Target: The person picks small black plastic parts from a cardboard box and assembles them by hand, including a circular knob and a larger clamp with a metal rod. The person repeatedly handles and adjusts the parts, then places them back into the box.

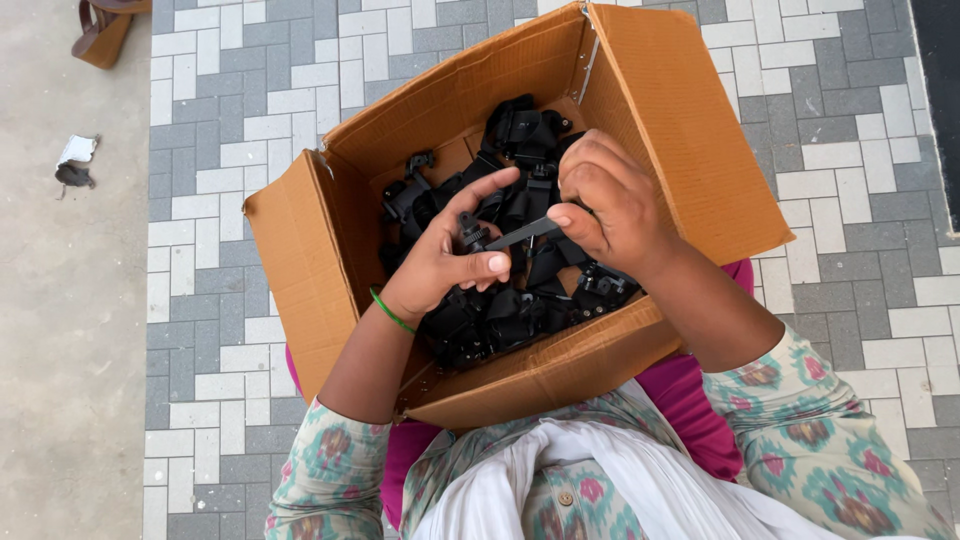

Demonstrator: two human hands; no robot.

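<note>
**A:** What fills the view, starting with the biggest thing?

**B:** A paved floor [230, 150] of grey and white bricks runs across the whole picture; on it, at centre, an open brown cardboard box [690, 130] rests on the lap of a seated person seen from above; its flaps stand open toward twelve and three o'clock.

**A:** And inside the box?

**B:** A heap of small black plastic parts [510, 315], tangled together, covering the bottom; many lie loose there, so judging by the pile, most of the handling looks to be ahead; I cannot tell which pieces are finished.

**A:** Where are the hands?

**B:** Both hover over the middle of the box; the left hand [450, 262], at about nine o'clock of centre, grips a small black part [470, 232] between thumb and fingers; a green bangle [392, 313] circles that wrist; the right hand [612, 205], at about three o'clock, is curled tight around a thin dark strip [522, 234], whose free end meets the part held by the left.

**A:** Anything smaller?

**B:** At ten o'clock, a scrap of white paper [77, 150] on plain concrete.
</note>
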